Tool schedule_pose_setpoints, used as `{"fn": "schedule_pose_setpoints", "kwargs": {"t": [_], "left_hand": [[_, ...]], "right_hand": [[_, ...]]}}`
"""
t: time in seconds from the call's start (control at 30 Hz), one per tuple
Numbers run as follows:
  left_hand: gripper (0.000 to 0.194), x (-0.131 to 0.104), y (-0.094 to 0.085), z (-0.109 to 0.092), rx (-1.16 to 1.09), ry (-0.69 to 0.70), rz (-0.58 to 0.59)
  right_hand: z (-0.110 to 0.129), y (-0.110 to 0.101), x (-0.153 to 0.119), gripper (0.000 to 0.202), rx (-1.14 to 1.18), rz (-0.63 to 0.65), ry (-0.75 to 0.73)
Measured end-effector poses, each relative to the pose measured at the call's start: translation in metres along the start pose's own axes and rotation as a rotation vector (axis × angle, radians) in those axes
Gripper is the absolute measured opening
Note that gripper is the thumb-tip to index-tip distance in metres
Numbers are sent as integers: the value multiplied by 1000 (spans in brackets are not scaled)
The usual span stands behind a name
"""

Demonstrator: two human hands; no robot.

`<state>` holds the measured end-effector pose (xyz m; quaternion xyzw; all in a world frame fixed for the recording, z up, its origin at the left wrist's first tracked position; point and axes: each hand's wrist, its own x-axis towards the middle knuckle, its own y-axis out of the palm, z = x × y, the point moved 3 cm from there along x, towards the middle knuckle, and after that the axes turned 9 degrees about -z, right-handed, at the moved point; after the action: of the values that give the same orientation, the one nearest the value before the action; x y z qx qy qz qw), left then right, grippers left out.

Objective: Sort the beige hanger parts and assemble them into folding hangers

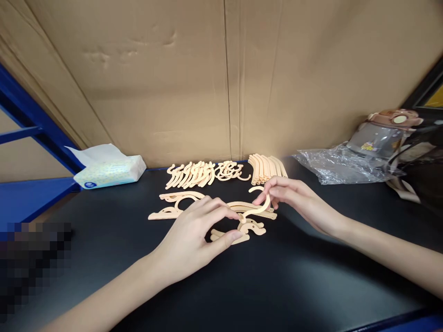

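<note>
A beige hanger hook is held in the air between my two hands. My right hand pinches its curved upper part. The index fingertip of my left hand meets the hook's lower end, with the thumb just below; what lies between them is partly hidden. Right beneath are small curved hanger pieces and short flat strips. Longer hanger arms lie behind the hook, and more hanger parts with a curved hook sit left of my left hand.
Along the back of the black table lie rows of short pieces, a heap of hooks and stacked arms. A tissue pack stands left. Clear plastic and a bottle are at right, cardboard behind.
</note>
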<state>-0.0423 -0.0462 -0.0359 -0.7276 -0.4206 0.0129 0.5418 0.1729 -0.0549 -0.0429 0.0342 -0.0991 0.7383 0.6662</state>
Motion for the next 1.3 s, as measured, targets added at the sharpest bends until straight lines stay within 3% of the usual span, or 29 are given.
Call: {"fn": "schedule_pose_setpoints", "kwargs": {"t": [0.13, 0.43, 0.7, 0.97, 1.3], "left_hand": [[24, -1, 2, -2, -2, -3, -42], [12, -3, 5, -12, 22, 151, -7], [13, -7, 7, -20, 75, 246, -15], [17, -3, -8, -2, 55, 113, -84], [25, 3, -12, 14, 171, 47, -108]], "right_hand": [[3, 6, -7, 9, 63, 47, 21], [1, 12, -10, 11, 66, 108, 16], [3, 19, -18, 18, -281, 196, -121], [0, 1, -8, 19, -266, 16, -125], [-2, 3, -10, 27, -357, 56, -140]]}}
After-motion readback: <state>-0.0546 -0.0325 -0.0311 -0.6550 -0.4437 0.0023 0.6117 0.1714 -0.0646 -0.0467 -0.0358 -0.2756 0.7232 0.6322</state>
